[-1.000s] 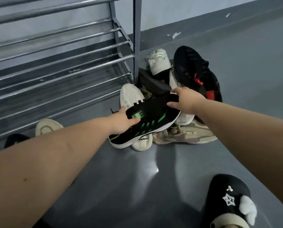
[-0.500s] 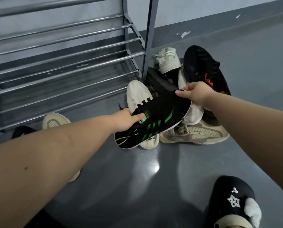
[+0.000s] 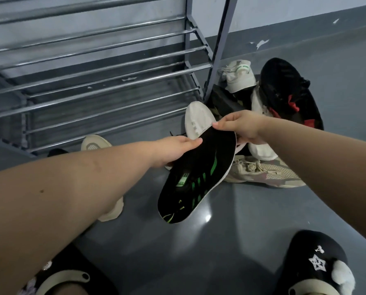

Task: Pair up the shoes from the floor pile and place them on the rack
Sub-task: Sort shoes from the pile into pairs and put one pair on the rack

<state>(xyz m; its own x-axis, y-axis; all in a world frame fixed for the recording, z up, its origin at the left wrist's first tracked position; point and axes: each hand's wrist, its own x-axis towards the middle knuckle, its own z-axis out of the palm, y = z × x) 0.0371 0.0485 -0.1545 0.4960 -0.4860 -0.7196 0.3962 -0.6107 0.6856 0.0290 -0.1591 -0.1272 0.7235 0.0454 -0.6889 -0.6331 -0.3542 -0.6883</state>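
A black shoe with green stripes [image 3: 195,177] hangs above the floor, sole side facing me, held by both hands. My left hand [image 3: 174,151] grips its left edge and my right hand [image 3: 240,127] pinches its upper end. Behind it lies the pile: a white shoe sole up [image 3: 197,122], a white and green sneaker [image 3: 238,76], a black and red shoe [image 3: 288,92] and a beige patterned sneaker [image 3: 265,173]. The grey metal rack [image 3: 105,67] stands to the left with bare rungs.
A beige shoe [image 3: 96,143] lies on the floor by the rack's lower rail, partly under my left arm. My feet in black slippers [image 3: 314,265] are at the bottom. Grey floor stretches to the right; a wall runs behind.
Both hands lifted the black and green shoe off the pile toward me and turned it more upright. The view shifted so the rack stands further right.
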